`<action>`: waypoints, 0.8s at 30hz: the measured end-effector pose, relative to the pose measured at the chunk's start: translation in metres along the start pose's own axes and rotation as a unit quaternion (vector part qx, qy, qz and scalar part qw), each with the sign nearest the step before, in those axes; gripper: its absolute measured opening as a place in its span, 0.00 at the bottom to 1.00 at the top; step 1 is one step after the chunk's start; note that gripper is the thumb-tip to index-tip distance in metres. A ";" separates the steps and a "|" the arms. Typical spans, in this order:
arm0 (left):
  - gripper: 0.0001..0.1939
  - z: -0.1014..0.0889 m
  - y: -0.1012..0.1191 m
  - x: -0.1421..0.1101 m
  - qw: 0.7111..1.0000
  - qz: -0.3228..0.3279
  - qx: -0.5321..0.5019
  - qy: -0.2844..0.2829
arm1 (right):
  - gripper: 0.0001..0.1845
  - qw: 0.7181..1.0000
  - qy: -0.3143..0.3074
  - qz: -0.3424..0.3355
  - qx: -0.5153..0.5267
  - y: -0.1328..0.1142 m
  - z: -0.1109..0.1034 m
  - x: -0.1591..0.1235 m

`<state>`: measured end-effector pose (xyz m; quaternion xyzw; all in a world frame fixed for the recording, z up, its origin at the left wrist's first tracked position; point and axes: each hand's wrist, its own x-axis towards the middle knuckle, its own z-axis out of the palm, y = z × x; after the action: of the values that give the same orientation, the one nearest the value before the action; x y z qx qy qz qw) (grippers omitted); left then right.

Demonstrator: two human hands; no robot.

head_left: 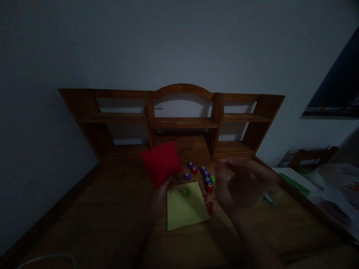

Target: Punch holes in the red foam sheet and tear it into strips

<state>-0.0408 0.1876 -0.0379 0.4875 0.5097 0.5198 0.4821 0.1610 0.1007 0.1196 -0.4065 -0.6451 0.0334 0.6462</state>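
Observation:
The scene is dim. My left hand is closed on the lower edge of a red sheet, holding it tilted up above the wooden desk. Just right of that hand lies a yellow-green sheet with a small green punch on it. My right hand hovers to the right of the sheets, smeared by motion; its fingers cannot be made out. Several small purple, red and green punches sit behind the yellow-green sheet, with red paper bits scattered beside it.
A wooden shelf unit stands at the back of the desk against the wall. To the right are a wooden chair, a white surface with a green item and some papers. A small bluish object lies near my right hand.

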 end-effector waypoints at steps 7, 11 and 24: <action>0.23 0.000 0.001 -0.003 0.997 0.046 -0.001 -0.065 | 0.12 0.915 -0.217 0.120 -0.317 0.107 0.067 -0.029; 0.24 0.001 0.002 -0.006 0.996 0.041 0.017 -0.078 | 0.18 0.880 -0.288 0.085 -0.369 0.131 0.080 -0.055; 0.21 0.003 0.000 -0.009 0.992 0.053 0.050 -0.104 | 0.21 0.844 -0.376 0.027 -0.382 0.130 0.073 -0.053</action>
<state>-0.0369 0.1791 -0.0376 0.5889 0.4558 0.4650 0.4788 0.1516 0.1925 -0.0086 -0.5945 -0.7893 -0.0479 0.1460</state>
